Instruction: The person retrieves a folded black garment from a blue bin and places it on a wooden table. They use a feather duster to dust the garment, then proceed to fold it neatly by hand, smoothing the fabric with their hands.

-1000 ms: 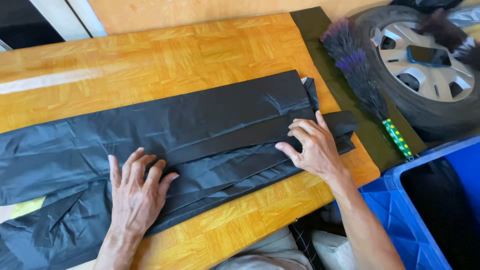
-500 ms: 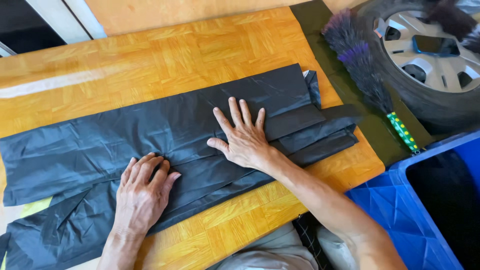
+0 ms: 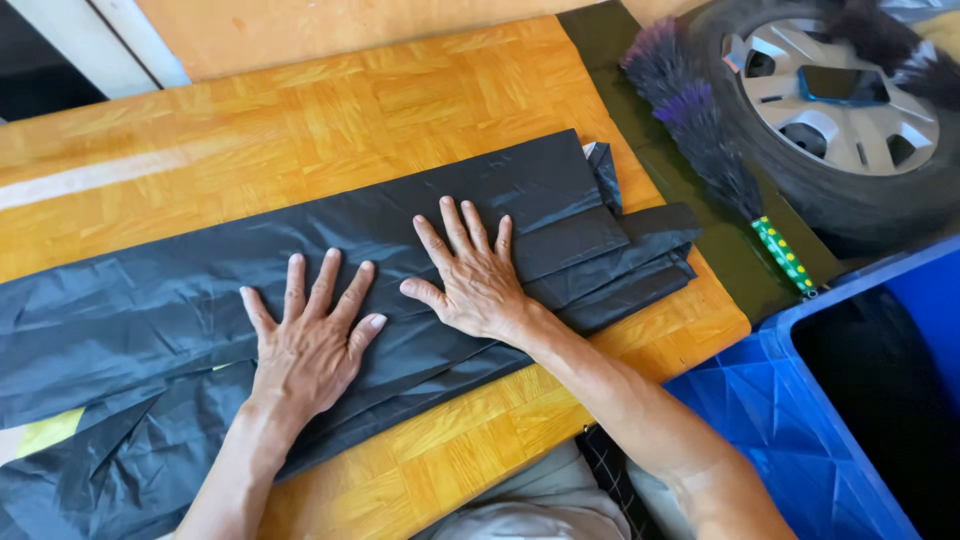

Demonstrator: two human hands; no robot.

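Head view. A long, folded black plastic sheet (image 3: 300,270) lay flat across a wooden parquet tabletop (image 3: 300,130), running from the lower left of the frame to right of centre. Both hands rested on its middle, side by side and near each other but not touching. The left hand (image 3: 310,345) lay palm-down at lower centre, its fingers (image 3: 325,280) spread and pointing toward the top of the frame. The right hand (image 3: 475,280) lay just to the right of it, likewise flat, with fingers (image 3: 460,228) fanned out and the thumb extended toward the left hand. Neither hand gripped anything; the fingers were fully extended and pressed upon the plastic.

The sheet's layered right end stopped short of the table's right edge, its folds stepped one below another. Bare wood lay open above the sheet across the upper frame, and a narrower strip lay below it at lower centre. Beyond the right edge, a purple-and-black feather duster with a green patterned handle (image 3: 700,140) lay on a dark cloth strip (image 3: 700,230), beside a black car tyre with a silver wheel (image 3: 840,100) at upper right. A blue plastic crate (image 3: 800,430) stood at lower right.
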